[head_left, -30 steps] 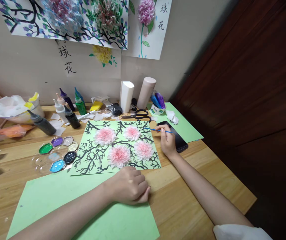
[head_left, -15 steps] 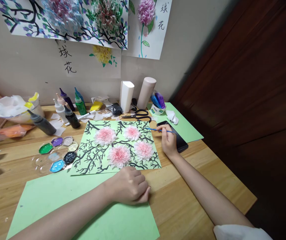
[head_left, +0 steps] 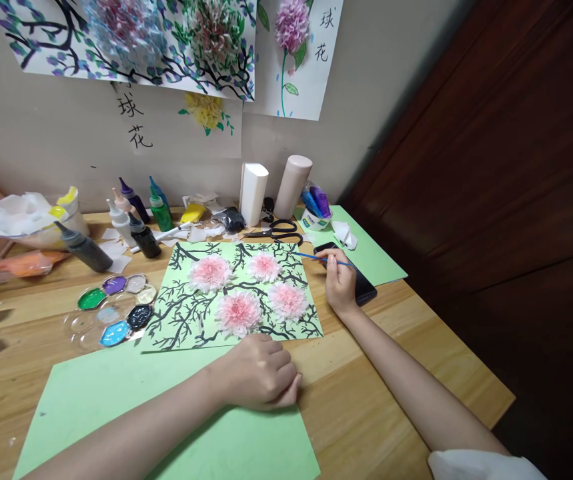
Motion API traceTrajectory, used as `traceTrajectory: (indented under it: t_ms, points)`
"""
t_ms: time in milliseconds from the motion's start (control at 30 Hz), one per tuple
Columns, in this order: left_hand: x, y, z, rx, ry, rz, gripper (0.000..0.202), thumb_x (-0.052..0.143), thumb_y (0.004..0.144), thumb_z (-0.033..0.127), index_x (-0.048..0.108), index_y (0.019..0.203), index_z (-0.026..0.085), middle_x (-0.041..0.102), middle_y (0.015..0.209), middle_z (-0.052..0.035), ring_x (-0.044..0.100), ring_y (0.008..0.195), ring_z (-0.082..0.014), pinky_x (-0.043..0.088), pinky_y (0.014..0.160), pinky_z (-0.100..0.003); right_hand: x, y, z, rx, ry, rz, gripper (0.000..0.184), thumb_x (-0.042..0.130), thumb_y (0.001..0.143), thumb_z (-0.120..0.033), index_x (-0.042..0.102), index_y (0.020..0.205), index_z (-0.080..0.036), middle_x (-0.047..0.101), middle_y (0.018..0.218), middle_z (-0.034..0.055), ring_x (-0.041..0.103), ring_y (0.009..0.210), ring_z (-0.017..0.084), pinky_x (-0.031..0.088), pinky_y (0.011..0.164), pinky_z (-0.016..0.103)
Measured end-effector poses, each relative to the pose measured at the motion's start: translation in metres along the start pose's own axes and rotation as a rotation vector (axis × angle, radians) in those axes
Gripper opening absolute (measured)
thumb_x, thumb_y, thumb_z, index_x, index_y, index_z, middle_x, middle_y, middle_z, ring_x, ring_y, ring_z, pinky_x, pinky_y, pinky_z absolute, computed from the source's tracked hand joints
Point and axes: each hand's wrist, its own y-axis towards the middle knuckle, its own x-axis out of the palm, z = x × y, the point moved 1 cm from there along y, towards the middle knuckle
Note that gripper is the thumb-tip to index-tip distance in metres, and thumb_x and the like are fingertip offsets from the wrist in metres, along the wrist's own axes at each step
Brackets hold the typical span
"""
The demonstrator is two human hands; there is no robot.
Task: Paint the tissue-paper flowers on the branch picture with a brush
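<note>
A thin blue paintbrush (head_left: 311,256) is pinched in the fingers of my right hand (head_left: 341,280), beside the picture's right edge. Its tip points left, over the upper right corner of a light green sheet (head_left: 206,248) painted with black branches. Several pink and white paper flowers (head_left: 239,312) stand out from that sheet. My left hand (head_left: 261,373) rests curled into a fist below the picture, over a plain green sheet (head_left: 116,400); its fingertips are hidden, and nothing shows in it. To the left lies a clear paint palette (head_left: 129,307) with several colours.
Paint bottles (head_left: 143,237) stand at the back left, with white tissue (head_left: 16,213) farther left. Behind the picture lie black scissors (head_left: 279,232) near two pale bottles (head_left: 293,187). A black phone (head_left: 363,287) lies under my right hand. Flower pictures (head_left: 136,73) hang on the wall.
My right hand has shifted very slightly to the right with the paintbrush, whose tip has drawn back a little the same way. My left hand stays in place.
</note>
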Motion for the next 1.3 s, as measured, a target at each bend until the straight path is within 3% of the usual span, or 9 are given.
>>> traceTrajectory:
  t_ms: [367, 1000, 1200, 1300]
  points:
    - [0.000, 0.000, 0.001, -0.004, 0.003, 0.004, 0.029, 0.043, 0.082, 0.017, 0.043, 0.053, 0.019, 0.044, 0.045, 0.0032, 0.037, 0.042, -0.0109, 0.026, 0.040, -0.027, 0.001, 0.001, -0.005, -0.045, -0.014, -0.071, 0.031, 0.031, 0.096, -0.028, 0.059, 0.085, -0.020, 0.065, 0.083, 0.0060, 0.061, 0.082, 0.019, 0.047, 0.077, 0.034]
    - [-0.001, -0.001, 0.001, 0.003, 0.014, -0.008, 0.029, 0.043, 0.082, 0.018, 0.041, 0.053, 0.019, 0.045, 0.045, 0.0033, 0.040, 0.040, -0.0101, 0.026, 0.040, -0.027, 0.002, 0.000, -0.003, -0.016, 0.018, -0.077, 0.030, 0.033, 0.095, -0.031, 0.060, 0.086, -0.021, 0.065, 0.084, 0.0068, 0.061, 0.081, 0.020, 0.049, 0.077, 0.037]
    - [0.001, -0.002, 0.001, 0.009, 0.029, -0.023, 0.029, 0.043, 0.083, 0.020, 0.042, 0.054, 0.019, 0.044, 0.045, 0.0032, 0.041, 0.041, -0.0104, 0.027, 0.040, -0.027, -0.001, -0.002, -0.005, 0.000, 0.056, 0.006, 0.033, 0.031, 0.096, -0.032, 0.060, 0.086, -0.020, 0.065, 0.082, 0.0063, 0.062, 0.079, 0.019, 0.050, 0.074, 0.035]
    - [0.003, -0.003, 0.001, 0.009, 0.038, -0.023, 0.029, 0.043, 0.083, 0.021, 0.043, 0.053, 0.019, 0.044, 0.045, 0.0028, 0.042, 0.041, -0.0110, 0.029, 0.039, -0.027, -0.004, 0.001, -0.023, -0.012, 0.093, 0.066, 0.034, 0.030, 0.096, -0.031, 0.061, 0.086, -0.020, 0.065, 0.082, 0.0062, 0.061, 0.080, 0.019, 0.050, 0.073, 0.035]
